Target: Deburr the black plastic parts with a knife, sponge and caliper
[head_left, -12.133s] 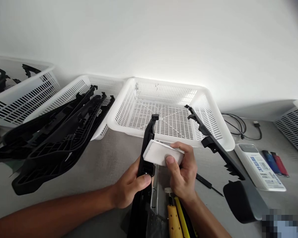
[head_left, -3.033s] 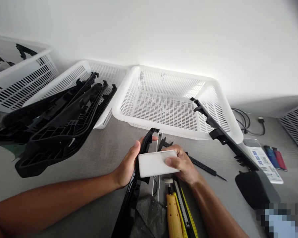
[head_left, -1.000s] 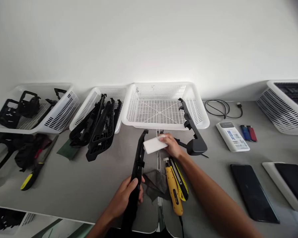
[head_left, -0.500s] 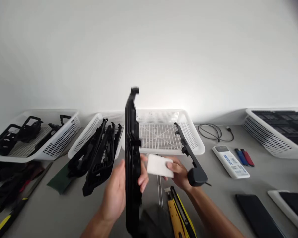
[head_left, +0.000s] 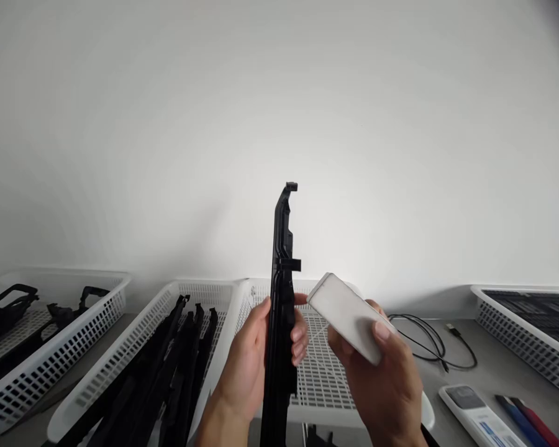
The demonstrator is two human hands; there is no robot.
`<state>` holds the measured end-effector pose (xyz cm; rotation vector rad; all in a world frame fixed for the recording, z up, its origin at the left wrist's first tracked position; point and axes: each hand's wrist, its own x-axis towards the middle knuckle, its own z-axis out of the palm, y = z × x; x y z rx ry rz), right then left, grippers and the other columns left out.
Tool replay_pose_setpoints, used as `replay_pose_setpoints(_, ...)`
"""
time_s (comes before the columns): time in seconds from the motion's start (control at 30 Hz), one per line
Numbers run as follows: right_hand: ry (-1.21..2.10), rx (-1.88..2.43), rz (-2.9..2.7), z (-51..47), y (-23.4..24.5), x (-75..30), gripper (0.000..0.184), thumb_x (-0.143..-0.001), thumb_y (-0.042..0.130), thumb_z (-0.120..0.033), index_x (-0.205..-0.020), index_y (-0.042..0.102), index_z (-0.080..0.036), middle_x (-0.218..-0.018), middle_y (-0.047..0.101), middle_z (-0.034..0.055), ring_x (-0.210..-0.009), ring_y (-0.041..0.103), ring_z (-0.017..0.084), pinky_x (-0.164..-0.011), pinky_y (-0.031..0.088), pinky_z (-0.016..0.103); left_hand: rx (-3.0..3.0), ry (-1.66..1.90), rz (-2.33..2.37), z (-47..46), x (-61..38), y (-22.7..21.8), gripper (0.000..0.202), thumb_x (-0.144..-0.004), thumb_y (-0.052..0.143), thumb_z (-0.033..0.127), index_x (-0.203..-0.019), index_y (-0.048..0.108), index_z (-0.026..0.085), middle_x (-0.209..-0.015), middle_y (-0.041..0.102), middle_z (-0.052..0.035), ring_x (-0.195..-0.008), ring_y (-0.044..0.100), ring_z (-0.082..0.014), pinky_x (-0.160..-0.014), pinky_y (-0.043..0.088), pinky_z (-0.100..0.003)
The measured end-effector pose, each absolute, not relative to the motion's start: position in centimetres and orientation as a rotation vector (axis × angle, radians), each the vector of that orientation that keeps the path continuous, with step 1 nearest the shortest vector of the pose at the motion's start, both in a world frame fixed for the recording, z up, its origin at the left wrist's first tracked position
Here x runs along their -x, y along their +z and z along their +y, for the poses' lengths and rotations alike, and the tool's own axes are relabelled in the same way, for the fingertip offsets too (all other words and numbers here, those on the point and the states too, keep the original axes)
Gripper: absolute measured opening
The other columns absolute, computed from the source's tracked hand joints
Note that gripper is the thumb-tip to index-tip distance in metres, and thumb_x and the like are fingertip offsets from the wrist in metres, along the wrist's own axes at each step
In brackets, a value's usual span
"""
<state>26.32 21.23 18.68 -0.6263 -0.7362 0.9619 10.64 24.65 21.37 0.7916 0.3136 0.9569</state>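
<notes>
My left hand is closed around a long black plastic trim piece, held upright. A small hook tops the piece, and a tab juts from its right side. Pinched between the thumb and fingers of my right hand is a white rectangular block, tilted, with its upper left corner close to the fingers of my left hand. Whether the block is a sponge or a folded cloth I cannot tell. The lower end of the trim piece runs out of view.
Behind my hands stands a white basket. Left of it, another white basket holds several black trim pieces. White baskets with black parts stand at far left and far right. A black cable and a white handheld device lie at right.
The view has tipped up, so the baskets sit lower. My right hand has raised and turned the white block. The trim piece now stands further right in view, still in my left hand.
</notes>
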Motion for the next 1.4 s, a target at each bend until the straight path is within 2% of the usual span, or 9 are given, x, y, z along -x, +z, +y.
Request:
replay_pose_setpoints(0.13,1.005,0.683,-0.801,23.6,20.3,-27.9,0.033,-0.085,0.079,-0.049,-0.083,0.055,-0.026,-0.07,0.049,-0.0018,-0.061,0.044,0.015,-0.053,0.04,0.028,-0.737,0.943,0.349,25.5,-11.3,20.3,0.042,-0.106,0.053,0.055,-0.09,0.065,0.018,-0.075,0.051,-0.0008,-0.065,0.044,-0.0132,-0.063,0.04,-0.026)
replay_pose_setpoints(0.23,0.995,0.758,-0.898,24.7,20.3,-28.7,0.029,-0.087,0.076,-0.05,-0.091,0.059,-0.027,-0.072,0.051,-0.0003,-0.062,0.044,0.017,-0.052,0.037,0.03,-0.739,0.975,0.402,25.9,-12.1,19.7,0.044,-0.105,0.052,0.057,-0.087,0.063,0.019,-0.072,0.051,-0.0005,-0.065,0.044,-0.014,-0.064,0.042,-0.027)
replay_pose_setpoints(0.37,0.944,0.804,-1.004,25.7,19.7,-28.9,0.03,-0.092,0.072,-0.053,-0.088,0.057,-0.027,-0.069,0.049,-0.0017,-0.062,0.044,0.016,-0.055,0.037,0.03,-0.905,1.003,0.465,25.8,-12.8,19.4,0.053,-0.107,0.045,0.057,-0.078,0.063,0.017,-0.071,0.055,-0.0033,-0.066,0.045,-0.0151,-0.067,0.044,-0.028)
replay_pose_setpoints(0.7,0.918,0.8,-1.062,26.3,19.2,-28.1,0.035,-0.089,0.077,-0.052,-0.087,0.053,-0.026,-0.068,0.052,-0.0033,-0.063,0.046,0.015,-0.058,0.039,0.03,-0.918,0.979,0.574,24.7,-12.8,20.7,0.059,-0.105,0.048,0.062,-0.088,0.076,0.013,-0.069,0.061,-0.0058,-0.061,0.048,-0.0151,-0.06,0.044,-0.027)
replay_pose_setpoints(0.87,0.797,0.801,-1.026,26.1,19.6,-27.8,0.035,-0.09,0.076,-0.052,-0.083,0.054,-0.026,-0.067,0.05,-0.0031,-0.062,0.046,0.015,-0.057,0.039,0.03,-0.951,0.98,0.608,24.7,-12.7,20.4,0.065,-0.102,0.05,0.064,-0.072,0.075,0.011,-0.067,0.062,-0.0084,-0.062,0.051,-0.0154,-0.06,0.044,-0.026)
replay_pose_setpoints(1.07,0.848,0.778,-1.056,26.1,19.3,-26.9,0.03,-0.092,0.075,-0.048,-0.085,0.055,-0.027,-0.068,0.051,-0.0019,-0.063,0.05,0.017,-0.057,0.042,0.031,-0.875,1.097,0.59,24.4,-13.1,20.1,0.063,-0.103,0.044,0.066,-0.089,0.077,0.014,-0.068,0.067,-0.0074,-0.06,0.05,-0.016,-0.059,0.044,-0.026)
replay_pose_setpoints(1.23,0.76,0.763,-0.933,26.3,19.0,-27.0,0.03,-0.088,0.078,-0.046,-0.09,0.055,-0.027,-0.066,0.051,-0.0033,-0.059,0.048,0.014,-0.053,0.04,0.029,-0.918,1.126,0.643,24.6,-12.9,19.9,0.063,-0.101,0.045,0.063,-0.073,0.073,0.014,-0.068,0.067,-0.0095,-0.059,0.05,-0.0172,-0.059,0.044,-0.029)
replay_pose_setpoints(1.27,0.775,0.735,-0.924,26.2,19.0,-26.9,0.031,-0.087,0.079,-0.047,-0.092,0.055,-0.028,-0.066,0.052,-0.0039,-0.057,0.048,0.014,-0.051,0.04,0.028,-0.915,1.13,0.643,24.6,-12.9,19.8,0.062,-0.1,0.045,0.063,-0.076,0.075,0.014,-0.068,0.068,-0.0098,-0.059,0.051,-0.018,-0.059,0.045,-0.03)
replay_pose_setpoints(1.4,1.055,0.632,-1.027,25.7,19.2,-26.0,0.033,-0.091,0.075,-0.051,-0.096,0.051,-0.029,-0.055,0.05,-0.0081,-0.038,0.046,0.013,-0.037,0.037,0.027,-0.848,1.12,0.615,24.7,-13.0,19.5,0.066,-0.098,0.044,0.067,-0.107,0.078,0.01,-0.068,0.07,-0.0111,-0.059,0.055,-0.0221,-0.058,0.047,-0.033)
